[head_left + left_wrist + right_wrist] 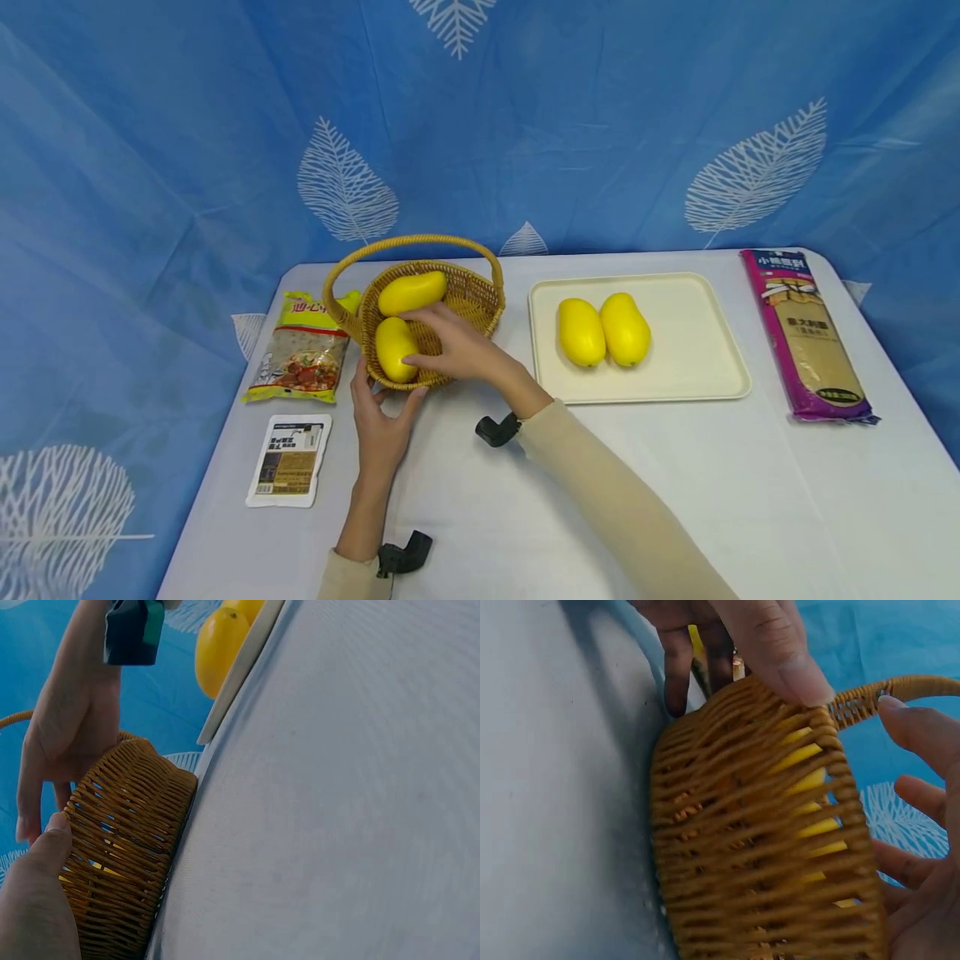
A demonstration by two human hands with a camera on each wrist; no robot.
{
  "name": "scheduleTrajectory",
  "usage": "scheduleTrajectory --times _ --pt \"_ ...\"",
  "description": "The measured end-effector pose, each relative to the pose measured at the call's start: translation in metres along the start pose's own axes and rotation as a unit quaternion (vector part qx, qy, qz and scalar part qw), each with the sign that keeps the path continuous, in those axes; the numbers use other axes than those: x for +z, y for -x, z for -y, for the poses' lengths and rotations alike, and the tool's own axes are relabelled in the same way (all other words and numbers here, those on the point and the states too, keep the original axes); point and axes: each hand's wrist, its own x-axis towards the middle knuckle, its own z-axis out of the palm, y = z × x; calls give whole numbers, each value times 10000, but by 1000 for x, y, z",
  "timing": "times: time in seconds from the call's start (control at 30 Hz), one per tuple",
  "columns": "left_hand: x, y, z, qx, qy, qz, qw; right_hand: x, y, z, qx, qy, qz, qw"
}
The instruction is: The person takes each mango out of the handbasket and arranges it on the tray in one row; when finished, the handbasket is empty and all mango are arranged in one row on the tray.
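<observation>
Okay, I'm holding the right hand point(455, 343) loosely spread, nearer mango point(393, 349) lying just left of it, lengthwise front-to-back; left hand point(382, 427) is gripping basket point(478, 300).

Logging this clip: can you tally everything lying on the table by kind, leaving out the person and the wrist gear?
Yellow fruits: 4 (two in the basket, two on the tray)
Wicker basket: 1
Cream tray: 1
Packets: 3 (yellow-topped bag, white packet, purple packet)
Total: 9
</observation>
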Motion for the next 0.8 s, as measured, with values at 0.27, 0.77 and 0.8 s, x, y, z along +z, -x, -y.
scheduleTrajectory --times 0.27,0.77,0.8 --pt "1 0 -1 -16 -46 1 10000 6 -14 0 292 163 327 9989" --pt "0 1 -1 -111 -115 -9 9999 12 -24 0 254 411 933 9945" --pt "0 1 -1 -75 -132 -3 9999 13 -24 0 221 447 980 9939"
